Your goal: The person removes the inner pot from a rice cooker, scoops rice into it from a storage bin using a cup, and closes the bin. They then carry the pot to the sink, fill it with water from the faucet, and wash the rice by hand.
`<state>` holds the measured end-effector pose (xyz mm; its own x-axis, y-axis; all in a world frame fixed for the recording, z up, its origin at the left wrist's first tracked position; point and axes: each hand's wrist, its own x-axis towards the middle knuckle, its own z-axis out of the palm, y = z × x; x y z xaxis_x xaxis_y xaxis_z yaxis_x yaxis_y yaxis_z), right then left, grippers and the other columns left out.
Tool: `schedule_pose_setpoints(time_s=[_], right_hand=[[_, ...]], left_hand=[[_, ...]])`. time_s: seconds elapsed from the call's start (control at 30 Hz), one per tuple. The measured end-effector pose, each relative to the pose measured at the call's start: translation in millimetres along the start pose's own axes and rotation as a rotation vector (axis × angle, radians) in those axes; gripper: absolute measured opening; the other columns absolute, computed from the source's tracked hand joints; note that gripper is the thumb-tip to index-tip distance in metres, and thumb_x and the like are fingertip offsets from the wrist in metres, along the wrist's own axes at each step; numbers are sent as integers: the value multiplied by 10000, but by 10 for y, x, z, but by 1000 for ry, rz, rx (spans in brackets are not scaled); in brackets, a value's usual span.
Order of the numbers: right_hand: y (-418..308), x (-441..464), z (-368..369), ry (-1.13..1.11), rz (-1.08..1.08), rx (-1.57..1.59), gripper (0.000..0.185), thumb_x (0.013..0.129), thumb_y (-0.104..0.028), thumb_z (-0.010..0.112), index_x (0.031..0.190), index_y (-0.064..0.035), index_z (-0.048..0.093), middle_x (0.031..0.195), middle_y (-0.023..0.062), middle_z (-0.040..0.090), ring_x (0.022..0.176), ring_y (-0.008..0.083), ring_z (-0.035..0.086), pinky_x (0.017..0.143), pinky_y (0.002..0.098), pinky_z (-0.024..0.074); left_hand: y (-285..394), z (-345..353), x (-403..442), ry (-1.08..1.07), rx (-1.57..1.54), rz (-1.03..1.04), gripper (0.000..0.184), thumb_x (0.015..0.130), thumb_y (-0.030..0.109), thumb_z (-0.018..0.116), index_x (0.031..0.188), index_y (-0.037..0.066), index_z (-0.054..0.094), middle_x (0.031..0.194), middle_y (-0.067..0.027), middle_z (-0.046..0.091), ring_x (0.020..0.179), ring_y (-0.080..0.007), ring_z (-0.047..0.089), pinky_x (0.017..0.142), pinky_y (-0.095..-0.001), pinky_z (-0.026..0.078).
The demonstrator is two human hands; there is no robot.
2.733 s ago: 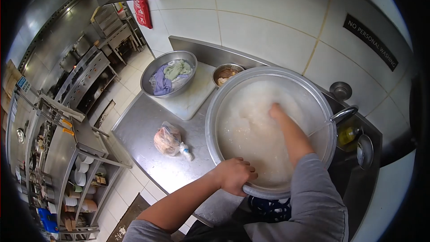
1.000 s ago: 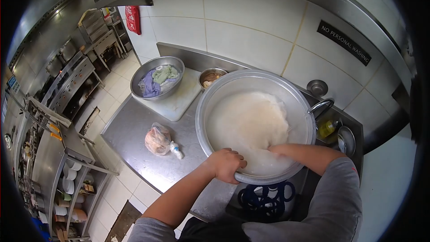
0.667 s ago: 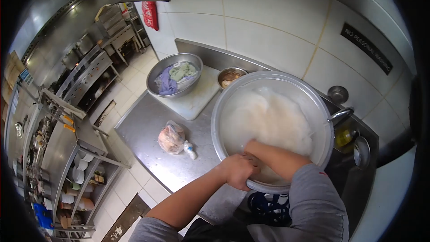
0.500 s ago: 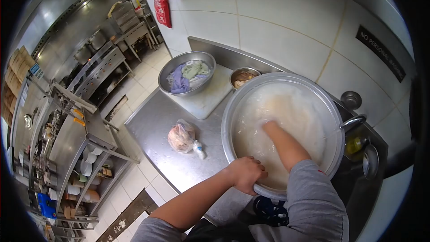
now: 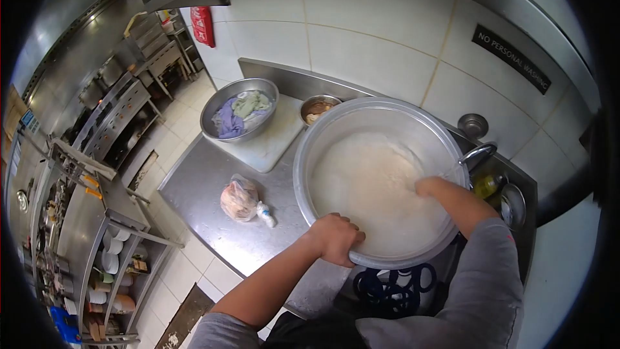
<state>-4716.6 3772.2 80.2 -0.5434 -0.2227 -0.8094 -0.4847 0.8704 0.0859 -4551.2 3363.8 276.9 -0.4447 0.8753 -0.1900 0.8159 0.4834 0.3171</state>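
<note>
A large round metal basin [image 5: 301, 184] holds cloudy, whitish water over pale grains. My left hand [image 5: 337, 239] is closed over the basin's near-left rim. At the basin's right side my right hand [image 5: 426, 186] is dipped in the water; its fingers are hidden below the surface. A curved metal tap [image 5: 479, 152] reaches over the right rim, with a thin stream falling into the basin. Left of the basin, a knotted clear plastic bag [image 5: 239, 199] with pinkish contents lies on the steel counter [image 5: 194, 181].
A metal bowl of cloths [image 5: 210, 106] stands on a white cutting board [image 5: 268, 158], beside a small metal bowl [image 5: 320, 98]. Dark blue rings [image 5: 394, 294] lie below the basin. A yellow bottle [image 5: 487, 184] stands right. Shelves of dishes [image 5: 116, 258] are at left.
My right hand has moved from the basin's middle to its right side, through the water. My left hand has stayed on the rim. The camera view has shifted.
</note>
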Motion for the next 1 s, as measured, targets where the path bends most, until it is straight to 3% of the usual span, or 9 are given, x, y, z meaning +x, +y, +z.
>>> schedule_pose_setpoints(time_s=[0.13,0.2,0.37,0.4,0.47,0.57,0.63,0.83,1.0], right_hand=[[-877,-155,635,-71,-148,195,316,862,-256,621,1058,-38,741,1017,191,732,837,323,700,703,478,537],[-1176,326,1032,163,-274,378,286,948,-169,522,1058,38,686,1051,214,703,924,345,674,812,481,533],[-2600,-212,-601,292,-342,101,291,848,-256,651,1055,-72,740,1087,195,713,987,369,693,853,448,543],[-2631,-231,-816,309,-116,344,307,830,-296,676,1046,-90,751,1096,180,720,990,357,698,867,444,542],[-2512,653,-968,278,-2,133,338,850,-336,648,1036,-75,755,1113,183,721,976,350,707,885,451,538],[-2062,407,-1315,561,24,908,407,932,-325,531,1227,-97,696,1295,184,654,1134,355,653,1001,464,482],[-1499,1010,-1310,496,67,353,440,969,-283,435,1306,-95,648,1382,165,602,1227,349,608,1039,475,460],[-294,338,-879,454,389,539,344,897,-222,554,1149,-57,721,1254,172,680,1134,345,660,974,490,504],[-170,695,-34,614,511,278,308,891,-196,625,1129,-26,723,1156,187,703,1081,364,661,983,483,502]], left_hand=[[-3,-1,1,-14,-36,-2,509,642,443,809,1034,139,694,973,-93,708,978,-330,672,904,-450,511],[-3,-7,16,-24,-42,6,508,643,442,810,1034,140,693,972,-96,707,979,-330,671,911,-451,507],[-34,-21,6,-15,-70,13,498,645,434,806,1027,139,686,945,-104,698,975,-328,671,900,-454,513],[-42,-15,9,-10,-77,14,493,645,431,801,1023,137,683,940,-108,693,968,-328,670,889,-454,518],[-59,3,13,-7,-84,-6,488,646,428,797,1019,135,680,935,-112,688,962,-327,668,878,-455,523],[-72,40,16,-30,-75,-28,485,641,421,795,1014,133,680,924,-105,683,954,-325,662,858,-454,532],[-92,42,26,-4,-74,22,488,643,424,793,1015,130,680,932,-93,685,960,-320,658,871,-451,527],[-53,-5,33,-16,-86,15,485,642,410,802,1019,129,683,952,-75,691,970,-306,659,881,-444,513],[-42,18,25,13,-69,43,490,639,409,812,1021,129,687,940,-80,696,973,-307,665,874,-439,514]])
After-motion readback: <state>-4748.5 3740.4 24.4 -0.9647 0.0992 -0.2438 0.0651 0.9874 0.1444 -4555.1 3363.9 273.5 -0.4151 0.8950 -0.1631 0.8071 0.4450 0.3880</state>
